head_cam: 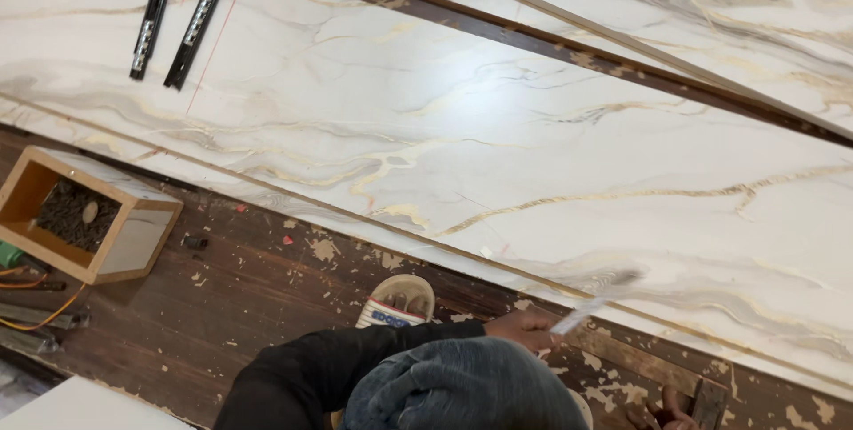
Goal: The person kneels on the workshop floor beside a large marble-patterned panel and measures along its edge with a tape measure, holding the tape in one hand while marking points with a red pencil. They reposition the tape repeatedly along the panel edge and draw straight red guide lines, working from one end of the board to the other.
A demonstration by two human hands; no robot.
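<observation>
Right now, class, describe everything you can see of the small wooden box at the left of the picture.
The wooden box is a small open-topped square box of pale, plywood-like boards with a lighter outer side panel. It sits upright but skewed on the dark, paint-flecked floor, just off the edge of the marble-patterned panel. Inside lies a dark heap of small pieces, too small to tell apart, with one pale rounded bit on top. No hand touches it; an orange cable runs beside it.
</observation>
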